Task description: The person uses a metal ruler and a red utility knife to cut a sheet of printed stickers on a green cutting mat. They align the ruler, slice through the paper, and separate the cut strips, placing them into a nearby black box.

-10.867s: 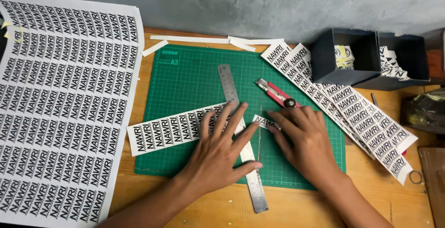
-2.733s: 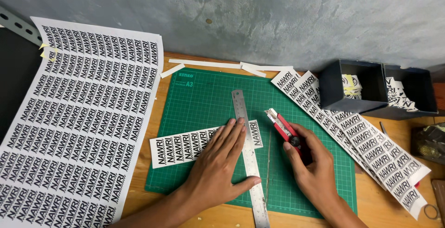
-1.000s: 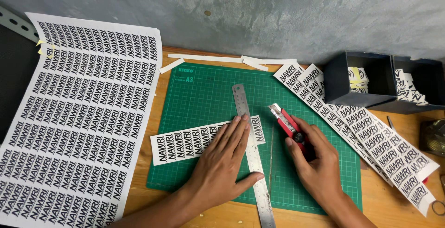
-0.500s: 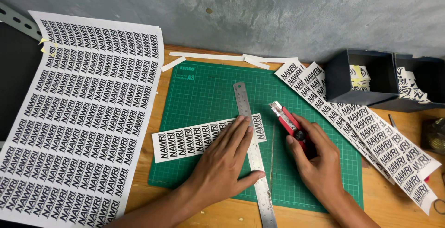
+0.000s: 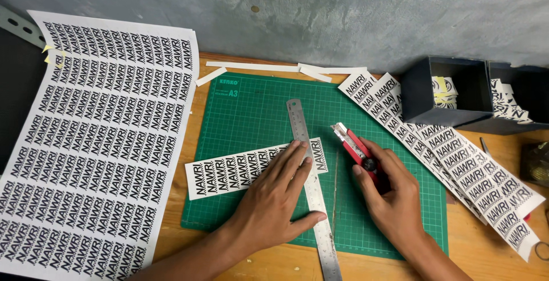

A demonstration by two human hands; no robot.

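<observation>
Steel flat ruler (image 5: 313, 192), stiff and likely slippery, pinned mid-length on green cutting mat (image 5: 251, 115) by spread left hand (image 5: 274, 201); right hand (image 5: 389, 192) grips red utility knife (image 5: 355, 149); thin printed paper strip (image 5: 229, 169) beneath.

One ruler (image 5: 311, 185), one knife (image 5: 355, 148), two boxes (image 5: 441, 92), one mat (image 5: 257, 115)

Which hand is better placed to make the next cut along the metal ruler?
Right hand: it holds the red cutter beside the ruler. Left hand presses ruler and label strip flat.
</observation>
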